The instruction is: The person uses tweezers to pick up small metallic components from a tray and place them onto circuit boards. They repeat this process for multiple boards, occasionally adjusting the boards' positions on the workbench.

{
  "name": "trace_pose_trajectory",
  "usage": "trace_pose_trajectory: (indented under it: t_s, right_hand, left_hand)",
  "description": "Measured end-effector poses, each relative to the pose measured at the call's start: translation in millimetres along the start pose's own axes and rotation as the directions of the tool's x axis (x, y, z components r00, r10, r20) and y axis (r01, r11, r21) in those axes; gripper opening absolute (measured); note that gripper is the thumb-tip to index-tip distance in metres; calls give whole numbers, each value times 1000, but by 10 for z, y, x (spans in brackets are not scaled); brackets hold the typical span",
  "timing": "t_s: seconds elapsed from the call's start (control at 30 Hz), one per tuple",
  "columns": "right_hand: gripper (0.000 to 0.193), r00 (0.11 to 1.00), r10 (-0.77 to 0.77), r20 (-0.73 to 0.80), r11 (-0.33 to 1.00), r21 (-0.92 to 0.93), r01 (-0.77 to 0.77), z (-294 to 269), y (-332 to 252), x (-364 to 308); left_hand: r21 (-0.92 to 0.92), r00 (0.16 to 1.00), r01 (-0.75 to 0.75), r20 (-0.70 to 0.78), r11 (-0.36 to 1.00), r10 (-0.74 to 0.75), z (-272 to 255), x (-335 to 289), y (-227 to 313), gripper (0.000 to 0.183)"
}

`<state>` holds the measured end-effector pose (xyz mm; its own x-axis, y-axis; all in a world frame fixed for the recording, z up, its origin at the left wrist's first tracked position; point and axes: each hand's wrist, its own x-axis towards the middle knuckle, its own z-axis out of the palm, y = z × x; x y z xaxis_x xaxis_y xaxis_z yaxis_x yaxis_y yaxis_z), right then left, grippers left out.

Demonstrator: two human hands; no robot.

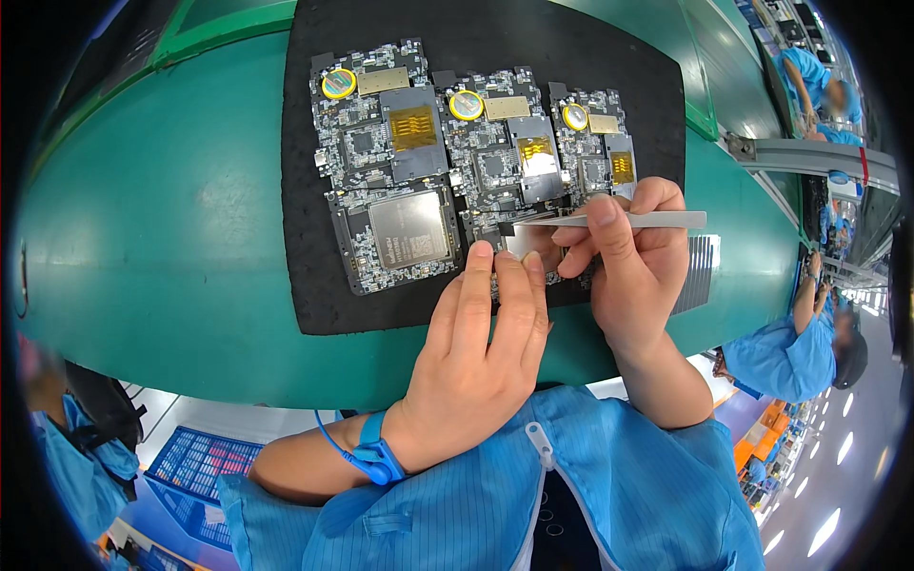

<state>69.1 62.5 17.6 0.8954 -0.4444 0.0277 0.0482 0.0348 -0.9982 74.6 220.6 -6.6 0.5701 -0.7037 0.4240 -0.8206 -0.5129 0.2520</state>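
Three green-black circuit boards lie side by side: a left board (364, 143), a middle board (495, 167) and a right board (592, 173). Each carries a yellow-rimmed coin cell and an amber-taped card slot. My left hand (481, 333) rests with stretched fingers, its fingertips on the lower part of the middle board. In my right hand (633, 271) are silver tweezers (671, 220), pinched between thumb and fingers. Their tips reach left to a small black piece (506, 229) on the middle board, just above my left fingertips. My hands hide the lower part of the right board.
Beneath the boards is a black mat (381, 314) on a green table (171, 238). A ribbed dark sheet (700, 271) lies right of my right hand. A blue wrist strap (381, 463) with a cord circles my left wrist. A blue basket (195, 466) stands below left; several people sit nearby.
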Motion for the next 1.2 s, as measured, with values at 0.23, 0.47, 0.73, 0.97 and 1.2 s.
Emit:
trace_pose_trajectory:
  t_s: [0.23,0.47,0.73,0.97,1.2]
  right_hand:
    - [24,1000,-5,11,1000,-12,5,12,18,6]
    - [24,1000,4,11,1000,-25,-4,7,4,6]
    - [24,1000,-12,6,1000,-20,12,22,11,5]
    - [24,991,-136,15,990,-36,136,-32,79,-46]
    - [25,960,-256,114,962,-68,265,2,180,-63]
  left_hand:
    - [7,1000,-2,2,1000,2,8,-5,1,49]
    - [-13,1000,7,-5,1000,-7,10,-1,5,50]
    - [-33,997,44,66,998,-41,-41,63,-55,51]
    - [-88,991,42,129,995,-31,-99,100,-52,53]
    - [-154,995,13,101,988,3,-88,-50,-48,54]
